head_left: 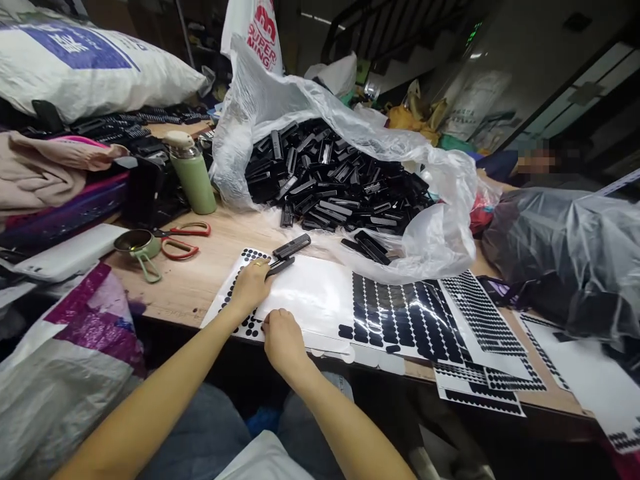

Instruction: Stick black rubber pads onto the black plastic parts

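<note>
My left hand (251,288) is closed on a narrow black plastic piece (281,267) above the sheets at the front of the table. A similar black piece (292,247) lies just beyond my fingertips. My right hand (285,341) is at the table's front edge, fingers curled in a pinch; what is between them is hidden. Under both hands lies a white sheet (320,293), partly covering a sheet of round black stickers (254,327). To the right, a sheet of larger black stickers (395,313) has several pieces peeled away at its left side.
An open clear plastic bag (445,193) heaped with black pieces (330,173) stands behind. Left are red-handled scissors (183,241), a green cup (140,247) and a green bottle (193,173). More sticker sheets (490,320) and a dark bag (560,247) lie right.
</note>
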Demonstrator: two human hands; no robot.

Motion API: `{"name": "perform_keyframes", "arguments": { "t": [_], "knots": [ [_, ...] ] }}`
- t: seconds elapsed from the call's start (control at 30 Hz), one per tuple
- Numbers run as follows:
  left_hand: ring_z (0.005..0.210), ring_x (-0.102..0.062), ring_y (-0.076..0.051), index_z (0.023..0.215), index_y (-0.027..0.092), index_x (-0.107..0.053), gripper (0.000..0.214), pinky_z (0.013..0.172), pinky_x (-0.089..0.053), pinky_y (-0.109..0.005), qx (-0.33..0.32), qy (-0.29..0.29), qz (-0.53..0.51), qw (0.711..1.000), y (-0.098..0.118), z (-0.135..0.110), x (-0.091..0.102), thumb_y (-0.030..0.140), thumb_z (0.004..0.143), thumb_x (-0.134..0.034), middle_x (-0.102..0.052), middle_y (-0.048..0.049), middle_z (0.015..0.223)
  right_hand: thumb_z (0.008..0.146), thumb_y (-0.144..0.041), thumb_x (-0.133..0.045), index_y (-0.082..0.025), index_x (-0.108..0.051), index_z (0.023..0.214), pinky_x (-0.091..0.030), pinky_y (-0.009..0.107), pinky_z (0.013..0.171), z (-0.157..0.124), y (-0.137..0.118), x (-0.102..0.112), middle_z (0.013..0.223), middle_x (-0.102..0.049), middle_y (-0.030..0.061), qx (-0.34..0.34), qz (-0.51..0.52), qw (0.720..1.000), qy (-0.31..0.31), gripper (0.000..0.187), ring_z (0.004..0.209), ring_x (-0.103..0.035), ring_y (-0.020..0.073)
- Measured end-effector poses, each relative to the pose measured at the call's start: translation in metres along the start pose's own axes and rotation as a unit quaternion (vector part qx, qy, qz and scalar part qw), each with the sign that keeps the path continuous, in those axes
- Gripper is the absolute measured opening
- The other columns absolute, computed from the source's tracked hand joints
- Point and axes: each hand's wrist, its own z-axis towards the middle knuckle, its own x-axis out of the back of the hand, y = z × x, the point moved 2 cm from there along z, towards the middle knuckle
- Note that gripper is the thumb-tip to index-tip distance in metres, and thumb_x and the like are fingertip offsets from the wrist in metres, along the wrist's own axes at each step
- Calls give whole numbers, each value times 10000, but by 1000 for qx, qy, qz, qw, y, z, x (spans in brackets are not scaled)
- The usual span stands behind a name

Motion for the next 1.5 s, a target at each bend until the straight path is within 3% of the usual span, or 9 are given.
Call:
{"name": "perform_keyframes", "arguments": {
  "t": [0.1, 0.23, 0.33, 0.67, 0.93, 1.03, 1.13, 1.27, 1.5],
  "knots": [
    [883, -646, -270, 855, 132, -610, 220, 784, -511, -407, 113, -36, -171, 978, -1, -9, 18, 311, 775, -511, -683, -122, 896, 847, -171, -436, -181, -542, 804, -433, 307, 706, -7, 3, 25, 810, -585, 57, 8, 131, 991, 20, 115, 775, -547, 181],
    [668, -688, -250, 798, 85, -606, 201, 530, -555, -302, 334, -166, -461, 805, 9, -30, 34, 269, 743, -547, -690, -134, 772, 869, -241, -418, -200, -504, 810, -436, 279, 727, -7, 3, 67, 887, -559, 35, 23, 249, 963, 97, 111, 822, -534, 147],
    [587, -683, -253, 770, 75, -615, 167, 406, -522, -249, 383, -199, -487, 759, 23, -42, 36, 231, 725, -572, -691, -139, 718, 842, -212, -443, -197, -502, 759, -433, 302, 791, -2, 2, 80, 992, -527, 63, 31, 249, 960, 121, 103, 924, -519, 161],
    [507, -666, -214, 707, 87, -625, 162, 359, -489, -200, 360, -199, -470, 781, 49, -54, 26, 210, 755, -531, -686, -104, 644, 828, -195, -444, -194, -504, 743, -419, 368, 885, -11, 11, 72, 1015, -506, 85, -43, 238, 962, 130, 104, 972, -507, 188],
    [517, -669, -216, 685, 87, -640, 178, 369, -495, -200, 352, -208, -467, 784, 54, -54, 13, 231, 733, -547, -681, -107, 628, 826, -187, -440, -199, -514, 760, -433, 369, 844, -18, 15, 71, 1000, -509, 84, -34, 214, 962, 166, 100, 942, -506, 191],
    [532, -673, -220, 704, 84, -633, 183, 382, -506, -206, 363, -217, -468, 776, 54, -53, 1, 234, 747, -538, -679, -111, 622, 824, -234, -469, -205, -514, 838, -433, 358, 807, -23, 38, 72, 967, -521, 76, -43, 175, 963, 198, 55, 900, -510, 195],
    [567, -681, -235, 724, 81, -613, 176, 388, -519, -220, 382, -241, -455, 768, 53, -52, -15, 235, 758, -535, -691, -145, 672, 791, -299, -522, -187, -513, 857, -415, 395, 787, -37, 84, 75, 910, -533, 102, -149, 88, 948, 267, 130, 884, -512, 241],
    [578, -682, -251, 744, 85, -585, 150, 378, -524, -232, 401, -257, -428, 768, 51, -51, -33, 232, 752, -558, -679, -145, 649, 732, -230, -567, -195, -511, 763, -405, 400, 741, -54, 126, 71, 831, -526, 104, -220, 13, 940, 259, 73, 836, -522, 273],
    [626, -690, -259, 819, 75, -574, 191, 397, -532, -229, 413, -281, -421, 758, 44, -50, -38, 260, 782, -541, -684, -151, 673, 811, -206, -461, -210, -482, 714, -398, 350, 684, -62, 118, 66, 796, -526, 69, -199, 59, 949, 237, 100, 736, -521, 219]
  ]
}}
